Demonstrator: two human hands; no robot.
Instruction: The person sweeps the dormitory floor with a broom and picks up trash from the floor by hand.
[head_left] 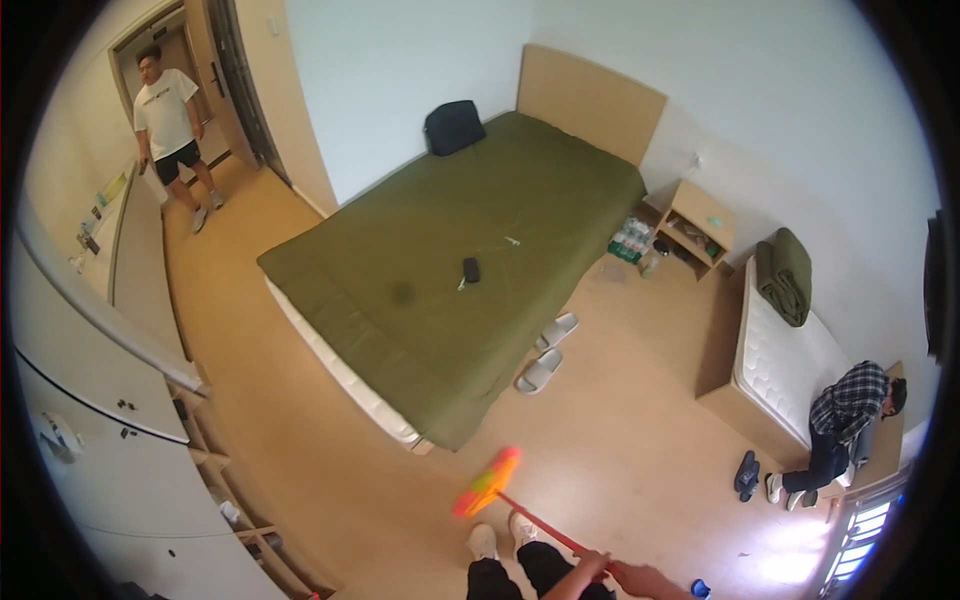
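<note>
A broom with a red handle and a blurred orange, yellow and green head (487, 483) slants across the lower middle. Its head is at the floor just ahead of my shoes, near the bed's front corner. Both hands are closed round the upper part of the handle. My left hand (593, 566) grips it lower down, and my right hand (640, 580) is close beside it, toward the lower right. The top end of the handle is hidden by my hands.
A large bed (440, 270) with a green cover fills the middle. Grey slippers (541, 371) lie beside it, near a nightstand (698, 225). One person (170, 115) stands by the doorway; another (845, 410) bends over a smaller bed (770, 370). Cabinets (130, 480) line the left.
</note>
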